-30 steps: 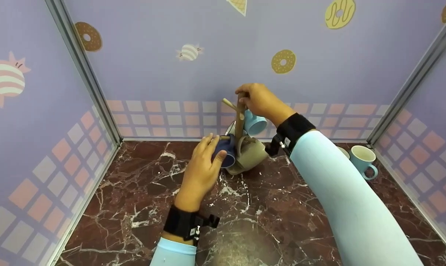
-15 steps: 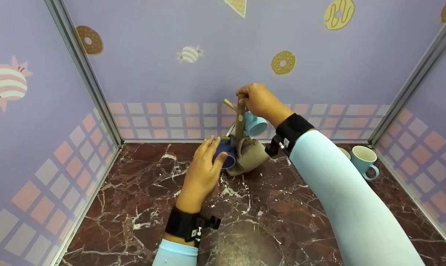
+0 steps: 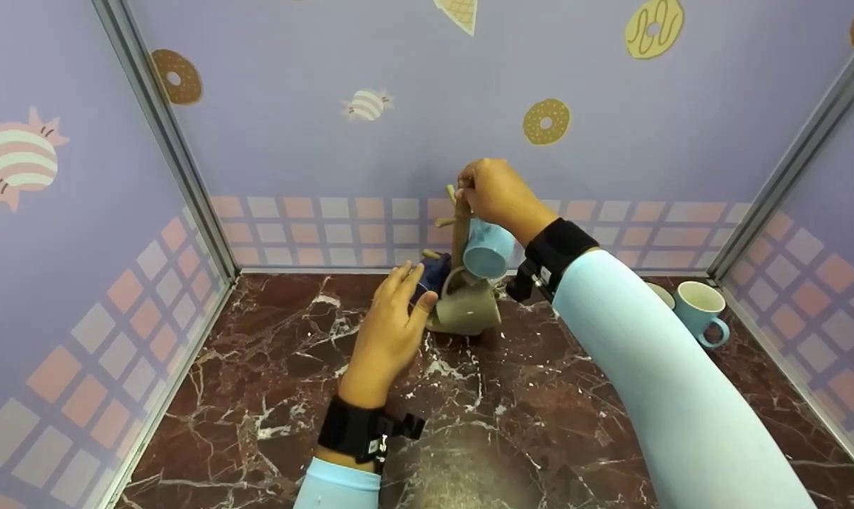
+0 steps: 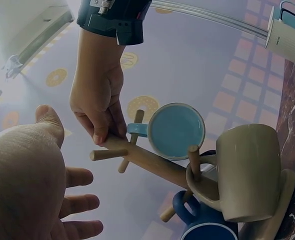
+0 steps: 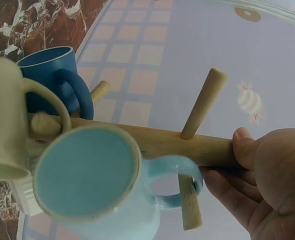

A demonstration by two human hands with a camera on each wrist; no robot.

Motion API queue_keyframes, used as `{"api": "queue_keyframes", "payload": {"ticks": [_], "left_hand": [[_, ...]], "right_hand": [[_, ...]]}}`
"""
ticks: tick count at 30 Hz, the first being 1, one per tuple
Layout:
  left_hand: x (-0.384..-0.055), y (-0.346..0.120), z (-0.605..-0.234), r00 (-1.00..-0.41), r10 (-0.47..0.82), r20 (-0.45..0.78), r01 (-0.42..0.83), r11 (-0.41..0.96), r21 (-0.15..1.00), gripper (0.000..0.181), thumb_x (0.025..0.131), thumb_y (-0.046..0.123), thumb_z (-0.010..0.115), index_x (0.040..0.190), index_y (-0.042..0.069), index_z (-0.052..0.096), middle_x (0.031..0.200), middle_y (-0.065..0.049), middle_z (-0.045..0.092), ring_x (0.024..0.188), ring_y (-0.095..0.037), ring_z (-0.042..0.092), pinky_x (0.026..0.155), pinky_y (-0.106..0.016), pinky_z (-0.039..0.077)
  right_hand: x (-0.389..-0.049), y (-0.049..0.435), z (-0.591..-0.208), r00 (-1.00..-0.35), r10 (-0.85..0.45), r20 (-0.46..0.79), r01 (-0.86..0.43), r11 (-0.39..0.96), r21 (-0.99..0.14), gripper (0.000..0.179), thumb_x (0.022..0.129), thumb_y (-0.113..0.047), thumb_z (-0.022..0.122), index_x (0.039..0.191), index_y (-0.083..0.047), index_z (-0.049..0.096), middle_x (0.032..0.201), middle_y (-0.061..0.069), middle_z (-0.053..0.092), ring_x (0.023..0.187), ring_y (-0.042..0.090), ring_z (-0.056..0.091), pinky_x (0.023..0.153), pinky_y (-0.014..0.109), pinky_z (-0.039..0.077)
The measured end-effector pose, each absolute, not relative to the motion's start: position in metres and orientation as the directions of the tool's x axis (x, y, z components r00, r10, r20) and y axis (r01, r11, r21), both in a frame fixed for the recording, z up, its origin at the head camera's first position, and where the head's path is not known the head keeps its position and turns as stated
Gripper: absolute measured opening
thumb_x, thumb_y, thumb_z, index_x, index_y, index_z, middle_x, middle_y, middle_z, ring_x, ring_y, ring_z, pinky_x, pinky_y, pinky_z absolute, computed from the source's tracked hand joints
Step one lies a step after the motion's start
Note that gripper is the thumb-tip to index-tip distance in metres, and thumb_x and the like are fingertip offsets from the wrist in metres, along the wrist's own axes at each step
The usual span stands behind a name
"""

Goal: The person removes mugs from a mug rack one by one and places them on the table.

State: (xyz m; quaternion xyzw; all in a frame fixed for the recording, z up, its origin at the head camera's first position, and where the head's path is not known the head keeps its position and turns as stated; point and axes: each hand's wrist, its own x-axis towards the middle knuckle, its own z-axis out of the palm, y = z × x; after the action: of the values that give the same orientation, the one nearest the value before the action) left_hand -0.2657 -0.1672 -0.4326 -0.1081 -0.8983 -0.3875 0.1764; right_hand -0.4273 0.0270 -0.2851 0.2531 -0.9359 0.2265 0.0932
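The right hand (image 3: 494, 192) grips the top of the wooden mug tree (image 3: 459, 225), which stands at twelve o'clock on the marble bench (image 3: 271, 396). A light blue mug (image 3: 486, 253), a beige mug (image 3: 467, 305) and a dark blue mug (image 3: 435, 272) hang on its pegs. The left hand (image 3: 388, 332), fingers relaxed and apart, hovers beside the dark blue mug at nine o'clock. Another light blue mug (image 3: 701, 302) stands at three o'clock.
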Motion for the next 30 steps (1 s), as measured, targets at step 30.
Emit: {"api": "queue_keyframes", "payload": {"ticks": [30], "left_hand": [[-0.273,-0.17,-0.442,-0.94,-0.006,0.342,0.259,0.639,0.724,0.073,0.118,0.055,0.051,0.174,0.009,0.044,0.182,-0.018,0.041,0.17,-0.046,0.038,0.139,-0.069,0.031]], "right_hand": [[-0.422,0.004,-0.299,-0.881,-0.278,0.383,-0.443,0.769,-0.461,0.035,0.112,-0.034,0.077,0.094,-0.005,0.081,0.094,0.014,0.083,0.081,0.029,0.079,0.075,0.04,0.065]]}}
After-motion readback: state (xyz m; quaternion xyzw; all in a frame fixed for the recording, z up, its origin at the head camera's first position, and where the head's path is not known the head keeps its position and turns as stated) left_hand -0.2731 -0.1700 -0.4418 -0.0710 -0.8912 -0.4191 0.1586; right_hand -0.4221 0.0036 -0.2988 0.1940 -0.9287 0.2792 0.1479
